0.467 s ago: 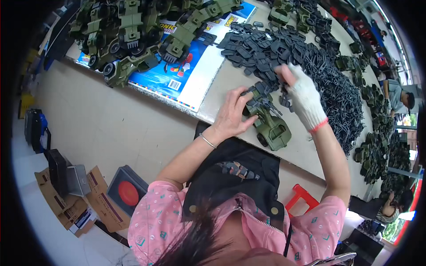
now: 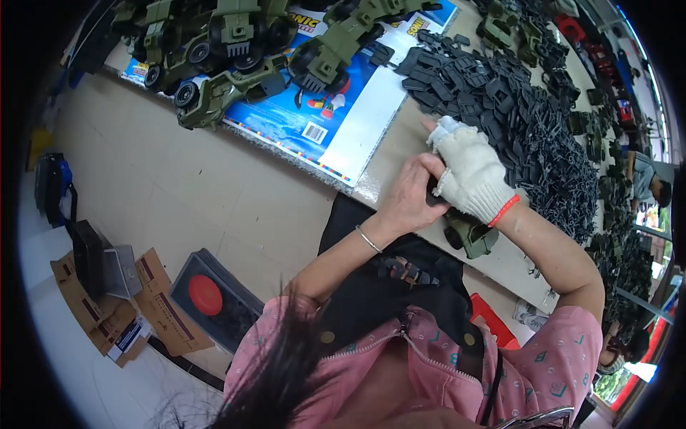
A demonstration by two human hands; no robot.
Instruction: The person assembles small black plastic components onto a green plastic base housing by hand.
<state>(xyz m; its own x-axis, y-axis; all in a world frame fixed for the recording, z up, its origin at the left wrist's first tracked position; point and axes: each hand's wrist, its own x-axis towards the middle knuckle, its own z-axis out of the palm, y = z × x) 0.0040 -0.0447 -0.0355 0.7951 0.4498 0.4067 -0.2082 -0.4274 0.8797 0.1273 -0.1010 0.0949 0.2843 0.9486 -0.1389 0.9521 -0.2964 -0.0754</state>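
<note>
My bare left hand (image 2: 411, 196), a bangle at its wrist, is closed around an olive-green toy jeep (image 2: 473, 239) at the table's near edge. Only the jeep's rounded end and a black wheel show; my hands cover the rest. Over the jeep lies my right hand (image 2: 471, 168), in a white knitted glove with a red cuff and bare fingertips. Its fingers are bent and meet the left hand's fingers; anything between them is hidden. Just beyond sits a heap of flat dark grey plastic parts (image 2: 471, 79), which runs into a pile of thin dark grey pieces (image 2: 557, 171).
More green toy jeeps (image 2: 239, 32) are stacked at the far left on a blue printed sheet (image 2: 286, 118). Further jeeps and parts line the table (image 2: 382, 154) to the right, where other people sit. A red stool (image 2: 493, 322), cardboard (image 2: 168, 307) and a grey bin (image 2: 246, 286) stand below.
My right hand has come from the edge of the dark parts heap down onto the jeep, against my left hand. The view has shifted, and the jeep is now mostly covered.
</note>
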